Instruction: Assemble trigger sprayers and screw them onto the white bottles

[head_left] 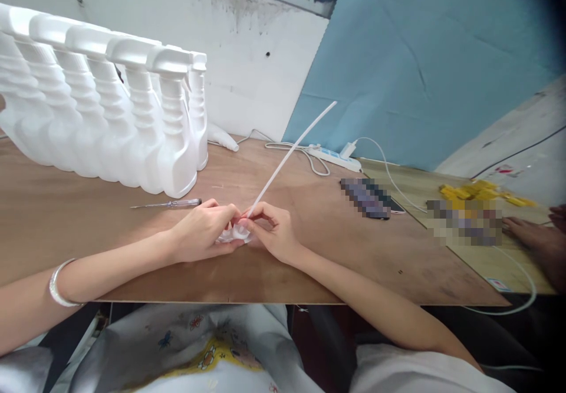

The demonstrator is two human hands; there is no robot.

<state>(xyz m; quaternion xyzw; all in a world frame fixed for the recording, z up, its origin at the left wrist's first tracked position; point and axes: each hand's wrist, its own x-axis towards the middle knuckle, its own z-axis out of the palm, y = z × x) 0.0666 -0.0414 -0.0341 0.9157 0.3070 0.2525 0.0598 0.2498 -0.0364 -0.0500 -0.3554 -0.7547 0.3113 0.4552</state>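
Near the front edge of the brown table, my left hand [207,228] is closed around a small white plastic spray head [241,232], partly hidden by the fingers. My right hand [275,231] pinches the lower end of a long thin white tube [294,148] against that head. The tube rises at a slant to the upper right, its far end free in the air. Just beyond my left hand lies a screwdriver with a clear handle [186,202], its shaft pointing left.
White spray bottles [172,139] stand in rows at the back left. A white power strip [336,157] with cables lies by the blue cloth [398,75]. Blurred phones [365,197] rest at right. Yellow pieces [475,191] and another person's hand [537,237] are farther right.
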